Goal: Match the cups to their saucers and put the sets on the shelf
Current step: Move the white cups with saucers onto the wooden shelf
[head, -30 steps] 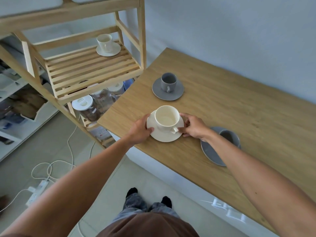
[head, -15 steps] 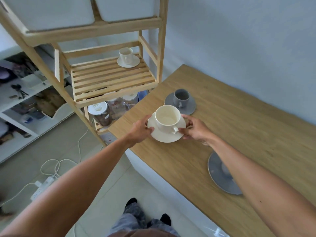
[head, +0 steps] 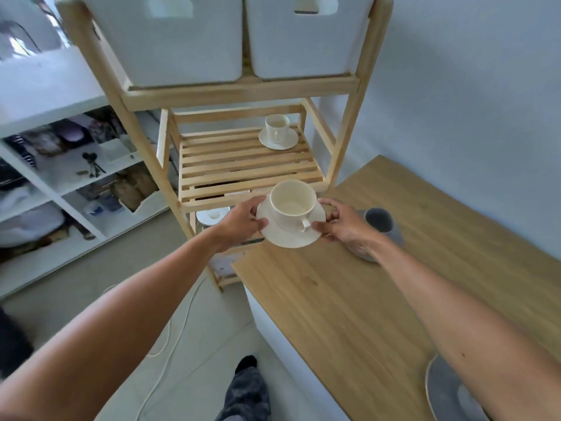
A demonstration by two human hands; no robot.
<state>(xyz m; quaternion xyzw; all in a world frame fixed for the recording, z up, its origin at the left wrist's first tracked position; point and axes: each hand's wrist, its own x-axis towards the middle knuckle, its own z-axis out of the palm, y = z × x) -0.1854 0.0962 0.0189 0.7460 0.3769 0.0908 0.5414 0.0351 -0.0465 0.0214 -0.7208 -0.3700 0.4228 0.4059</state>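
A cream cup [head: 292, 202] stands on a cream saucer [head: 285, 237], held in the air just in front of the wooden shelf [head: 243, 165]. My left hand [head: 243, 221] grips the saucer's left rim and my right hand [head: 340, 223] grips its right rim. On the slatted middle shelf, at the back right, sits another cream cup on its saucer [head: 277, 133]. A grey cup [head: 379, 221] on a grey saucer stands on the table behind my right hand, partly hidden. A second grey saucer [head: 446, 390] lies at the table's near edge under my right forearm.
Two white bins [head: 170, 38] fill the top shelf. Lidded jars [head: 212, 215] stand on the lower shelf. The wooden table [head: 349, 299] is to the right, against a pale wall. White cabinets with clutter [head: 60, 177] stand at left. A cable [head: 170, 338] lies on the floor.
Both hands have lifted the cream cup and saucer off the table and carried the set left, toward the shelf front. My view has turned toward the shelf.
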